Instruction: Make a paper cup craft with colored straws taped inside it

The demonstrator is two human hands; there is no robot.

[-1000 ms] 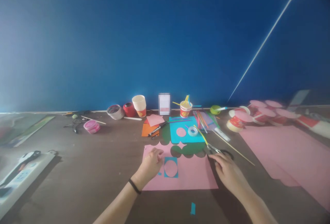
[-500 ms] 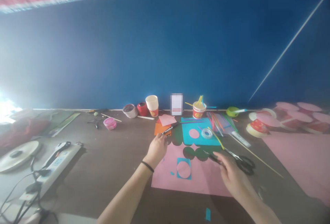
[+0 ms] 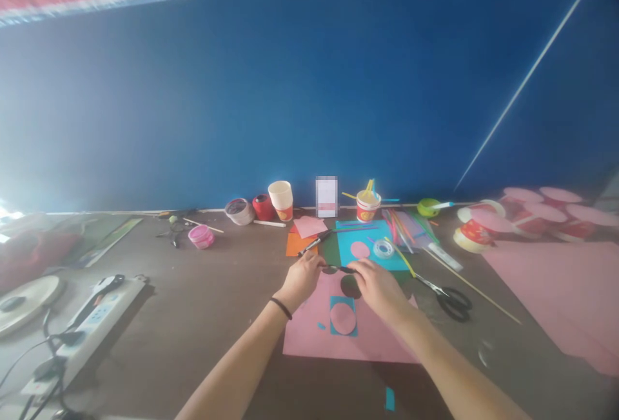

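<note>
My left hand [image 3: 304,278] and my right hand [image 3: 380,283] meet over a pink sheet [image 3: 387,336]. Between their pinched fingers is a slim dark pen-like tool [image 3: 344,270]; the right hand has its near end, and the left fingertips close at the other end. Dark round shapes [image 3: 351,286] show in the pink sheet below, partly hidden by the hands. A pink paper circle [image 3: 343,319] rests on a small blue square [image 3: 334,330] on the sheet. Just beyond my left hand a slim tool with a dark end [image 3: 312,244] lies across orange paper [image 3: 293,246].
Blue paper [image 3: 348,233] bears a small pink circle [image 3: 360,250] and a tape roll [image 3: 383,249]. Black-handled scissors [image 3: 453,304] and a thin stick [image 3: 483,294] lie right. Paper cups [image 3: 280,197] stand along the blue wall. A power strip [image 3: 97,323] lies left.
My right hand has moved left and inward with the pen-like tool, so it now meets my left hand. The left hand has turned slightly inward. The view has shifted a little.
</note>
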